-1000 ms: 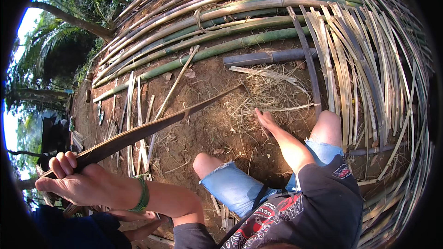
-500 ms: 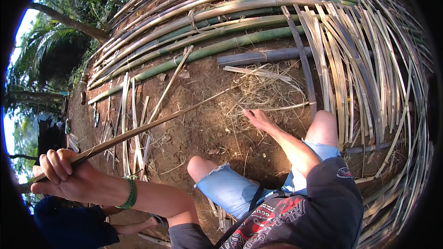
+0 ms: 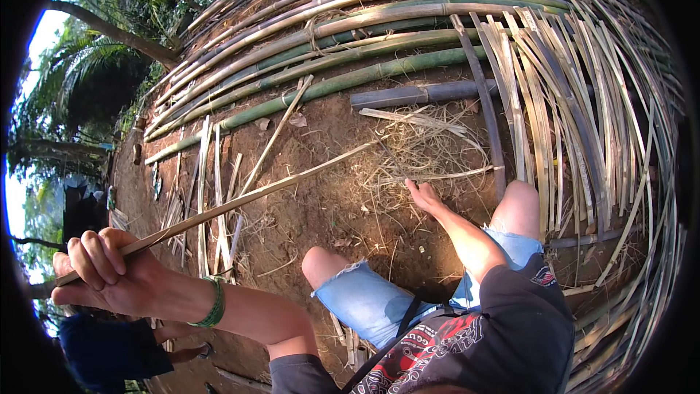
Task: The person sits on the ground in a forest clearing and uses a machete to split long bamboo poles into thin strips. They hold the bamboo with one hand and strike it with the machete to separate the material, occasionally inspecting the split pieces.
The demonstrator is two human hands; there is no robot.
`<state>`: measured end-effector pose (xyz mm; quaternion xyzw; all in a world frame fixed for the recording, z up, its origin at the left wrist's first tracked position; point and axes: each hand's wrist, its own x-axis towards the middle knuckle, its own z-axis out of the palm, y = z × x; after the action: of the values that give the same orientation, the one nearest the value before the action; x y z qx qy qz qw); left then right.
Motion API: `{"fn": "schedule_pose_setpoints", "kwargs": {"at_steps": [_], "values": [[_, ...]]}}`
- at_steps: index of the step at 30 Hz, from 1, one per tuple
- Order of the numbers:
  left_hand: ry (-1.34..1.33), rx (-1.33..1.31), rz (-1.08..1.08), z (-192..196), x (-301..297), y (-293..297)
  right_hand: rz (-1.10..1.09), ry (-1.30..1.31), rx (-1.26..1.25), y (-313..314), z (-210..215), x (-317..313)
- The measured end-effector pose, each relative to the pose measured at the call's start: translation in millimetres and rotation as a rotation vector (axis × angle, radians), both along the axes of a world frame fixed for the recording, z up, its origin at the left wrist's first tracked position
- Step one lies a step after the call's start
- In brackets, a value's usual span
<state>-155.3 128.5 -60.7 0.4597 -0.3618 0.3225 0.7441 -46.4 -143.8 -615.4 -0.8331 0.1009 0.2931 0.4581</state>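
Observation:
My left hand (image 3: 109, 266), raised at the left, is wrapped round one end of a long split bamboo strip (image 3: 248, 195). The strip slants away to the right, and its far tip reaches the pile of thin shavings. My right hand (image 3: 425, 195) is closed, low in front of my right knee and near those bamboo shavings (image 3: 415, 146). A thin dark line runs from it toward the strip's tip; whatever the hand holds is too small to make out.
Long bamboo poles (image 3: 364, 69) lie across the far side. Many split bamboo slats (image 3: 561, 117) lean in a row at the right. Loose strips (image 3: 221, 211) lie on the dirt at left. Another person in dark blue (image 3: 109, 350) is at the lower left.
My right hand has drawn back slightly toward my right knee, away from the strip's tip. The left hand keeps its hold on the strip. The whole view has shifted a little.

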Motion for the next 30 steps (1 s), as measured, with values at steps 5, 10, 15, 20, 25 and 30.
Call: {"fn": "schedule_pose_setpoints", "kwargs": {"at_steps": [5,10,15,20,25,30], "values": [[0.001,-0.004,-0.006,4,3,-7,-0.061,-0.167,0.081,-5,-9,-11],[0.017,0.029,-0.022,1,-3,5,0.11,0.07,0.027,10,25,-6],[0.036,0.09,0.121,10,17,1,-0.108,0.017,0.018,1,-29,3],[-0.029,-0.111,1.187,5,27,-40,-0.114,-0.058,0.514,49,3,-40],[-0.018,-0.098,1.019,15,43,-52,-0.197,0.076,0.449,21,-23,4],[-0.032,-0.098,1.087,15,39,-58,-0.187,-0.018,0.497,42,5,-18]]}}
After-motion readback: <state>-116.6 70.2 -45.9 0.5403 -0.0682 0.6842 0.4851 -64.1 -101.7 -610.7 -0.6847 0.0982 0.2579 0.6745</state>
